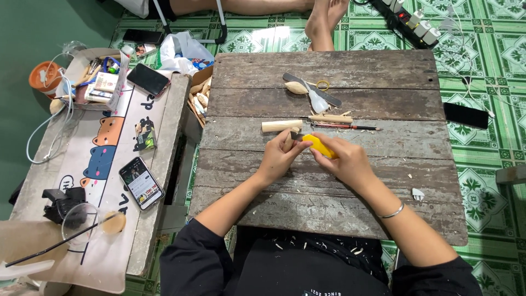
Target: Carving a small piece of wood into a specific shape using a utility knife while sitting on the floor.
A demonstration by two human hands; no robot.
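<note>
Black-clothed lap (307, 268), nearest the camera: pale wood shavings scattered on it.

Weathered plank table (329, 181): the work surface, both forearms resting over its near half.

Side bench with cartoon-printed cover (104, 164): two phones, a box of oddments, a cable; well apart from the work.

Right hand (345, 161): closed around a yellow-handled knife (320, 147), blade end hidden, pointing toward the other hand.

Left hand (279, 156): clamped on a small wooden piece (289, 140) at table centre, fingers just beside the knife tip.

Cut dowel (281, 125), stick (330, 118), pencil (345, 127): lying just beyond the hands.

Carved spoon blank (296, 87), flat file (315, 90): further back.

Risk, as judged: the blade travels toward the holding fingers, so a slip on hard grain could cut them. The small piece offers little grip and may twist. Loose shavings on the lap could hide a dropped blade.
</note>
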